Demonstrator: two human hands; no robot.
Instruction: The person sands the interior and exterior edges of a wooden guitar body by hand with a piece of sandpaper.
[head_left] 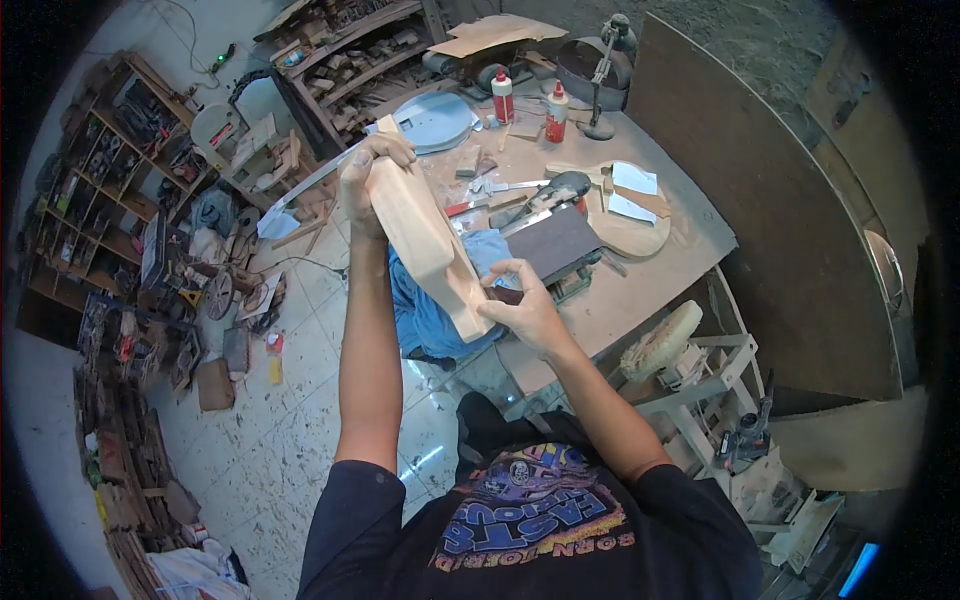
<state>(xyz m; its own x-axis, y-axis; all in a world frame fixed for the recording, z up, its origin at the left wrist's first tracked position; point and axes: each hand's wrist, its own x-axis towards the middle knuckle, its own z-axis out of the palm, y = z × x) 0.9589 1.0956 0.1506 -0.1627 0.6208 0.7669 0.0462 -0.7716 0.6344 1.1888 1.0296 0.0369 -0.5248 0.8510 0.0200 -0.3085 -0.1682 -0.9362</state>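
Note:
A pale carved wooden piece [415, 225], thick and curved like a small instrument body, is held up at a tilt over the table's near left edge. Its upper end is gripped by my left hand [370, 185], fingers curled over the top. At the lower end my right hand [530, 312] has its thumb against the wood and its forefinger bent. Between that thumb and forefinger shows a small dark reddish patch; I cannot tell whether it is held. Behind the piece lies a blue cloth [485, 250], beside a machine with a flat dark sanding belt [555, 240].
On the worktable [690, 235] lie a guitar-shaped wooden body [640, 232], calipers [515, 186], a red-and-white glue bottle [502, 97] and another glue bottle [556, 112]. A brown board [770, 200] stands along the right. Cluttered shelves [110, 170] line the left wall.

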